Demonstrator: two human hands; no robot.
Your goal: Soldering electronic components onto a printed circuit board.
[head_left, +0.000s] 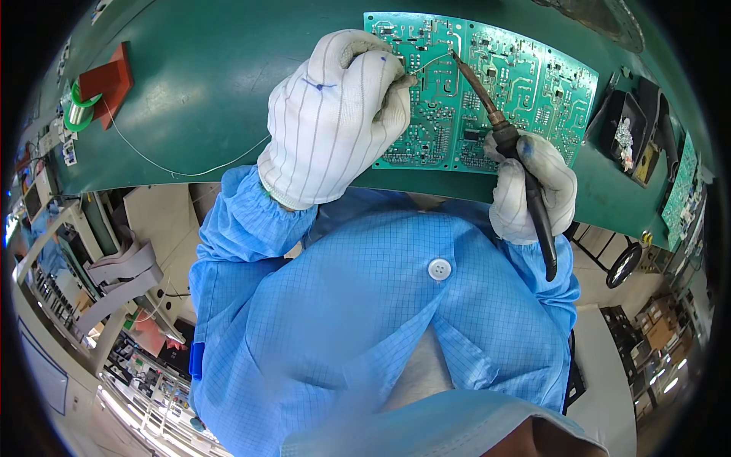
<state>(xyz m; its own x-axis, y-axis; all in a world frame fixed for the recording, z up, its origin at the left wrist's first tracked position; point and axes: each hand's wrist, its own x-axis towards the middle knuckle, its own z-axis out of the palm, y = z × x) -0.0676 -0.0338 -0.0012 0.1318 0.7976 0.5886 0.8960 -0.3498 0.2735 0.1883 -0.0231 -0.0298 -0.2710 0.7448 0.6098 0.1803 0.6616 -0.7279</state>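
A green circuit board (525, 99) lies on the green mat in front of me. My left hand (335, 114), in a white striped glove, is closed on thin solder wire (431, 62) over the board's left edge. The wire's end reaches toward the board's upper part. In my gloved right hand (537, 186) is a soldering iron (499, 122), its black handle slanting down toward me. The iron's tip meets the board close to the wire's end; whether the two touch I cannot tell. Behind the left hand the wire trails to a solder spool (79, 110).
The spool sits by a reddish-brown stand (106, 84) at the left. On the right are a black tray (626, 129) with silvery scraps and another green board (679, 190) near the mat's edge. The green mat (198, 68) ends just before my body.
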